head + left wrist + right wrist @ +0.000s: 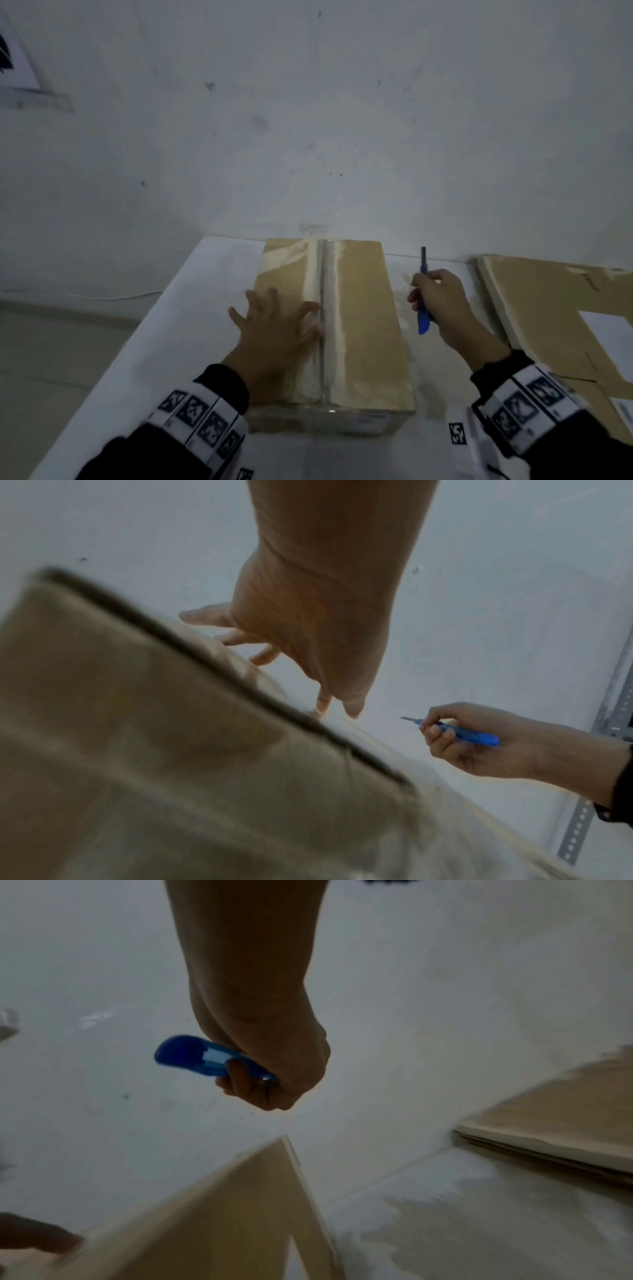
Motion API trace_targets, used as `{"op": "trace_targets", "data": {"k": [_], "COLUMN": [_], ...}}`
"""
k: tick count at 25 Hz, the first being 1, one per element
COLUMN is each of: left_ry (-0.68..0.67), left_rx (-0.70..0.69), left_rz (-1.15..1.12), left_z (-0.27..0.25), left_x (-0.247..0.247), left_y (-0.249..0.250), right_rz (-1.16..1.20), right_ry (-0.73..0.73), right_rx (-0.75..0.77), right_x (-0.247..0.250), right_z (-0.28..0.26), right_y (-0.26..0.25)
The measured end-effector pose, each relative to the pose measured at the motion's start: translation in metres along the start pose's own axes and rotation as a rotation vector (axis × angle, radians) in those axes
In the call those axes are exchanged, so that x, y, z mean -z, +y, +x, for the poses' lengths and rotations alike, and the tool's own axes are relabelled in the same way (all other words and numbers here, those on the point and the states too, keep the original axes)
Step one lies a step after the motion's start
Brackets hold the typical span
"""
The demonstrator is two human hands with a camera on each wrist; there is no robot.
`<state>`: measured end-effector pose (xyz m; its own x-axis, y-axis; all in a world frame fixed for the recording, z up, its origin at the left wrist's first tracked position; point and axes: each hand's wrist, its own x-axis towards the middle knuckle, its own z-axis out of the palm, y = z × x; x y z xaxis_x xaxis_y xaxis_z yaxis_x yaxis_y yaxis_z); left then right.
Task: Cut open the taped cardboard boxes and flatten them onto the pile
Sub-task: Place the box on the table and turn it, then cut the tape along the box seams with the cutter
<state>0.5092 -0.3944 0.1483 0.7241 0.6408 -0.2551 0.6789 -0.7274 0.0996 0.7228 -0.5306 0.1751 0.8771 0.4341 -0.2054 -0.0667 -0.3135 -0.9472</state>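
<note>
A closed cardboard box [363, 325] stands on the white table [191, 308], a strip of clear tape along its middle seam [322, 308]. My left hand [274, 329] lies spread flat on the box top, left of the seam, fingers straight; the left wrist view shows the left hand [308, 631] on the box [171, 750]. To the right of the box, my right hand [442, 301] grips a blue utility knife [423, 318] above the table, blade end pointing away. The right wrist view has the knife [202, 1056] in the curled right hand [267, 1074].
A pile of flattened cardboard [555, 315] lies on the table at the right, with white labels on it; it also shows as flattened cardboard [555, 1123] in the right wrist view. A white wall rises just behind the table. The floor is to the left.
</note>
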Motion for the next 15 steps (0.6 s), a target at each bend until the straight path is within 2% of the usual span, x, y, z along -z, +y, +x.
{"op": "trace_targets", "data": {"k": [4, 6, 9, 13, 15], "left_ry": [-0.181, -0.143, -0.013, -0.058, -0.009], "left_rx": [-0.085, -0.072, -0.086, -0.166, -0.205], "left_rz": [-0.019, -0.058, -0.102, -0.096, -0.103], "left_z": [0.041, 0.069, 0.101, 0.129, 0.137], "left_x": [0.046, 0.062, 0.056, 0.028, 0.019], "left_y": [-0.029, -0.041, -0.040, -0.046, -0.054], "right_rz": [-0.089, -0.181, -0.400, -0.620, -0.731], "right_ry": [-0.164, -0.211, -0.259, -0.301, -0.328], "right_rx": [0.102, 0.128, 0.164, 0.188, 0.201], "right_x": [-0.046, -0.074, -0.109, -0.133, -0.139], "right_z": [0.000, 0.006, 0.017, 0.028, 0.029], "right_y": [-0.047, -0.050, -0.043, -0.039, -0.042]}}
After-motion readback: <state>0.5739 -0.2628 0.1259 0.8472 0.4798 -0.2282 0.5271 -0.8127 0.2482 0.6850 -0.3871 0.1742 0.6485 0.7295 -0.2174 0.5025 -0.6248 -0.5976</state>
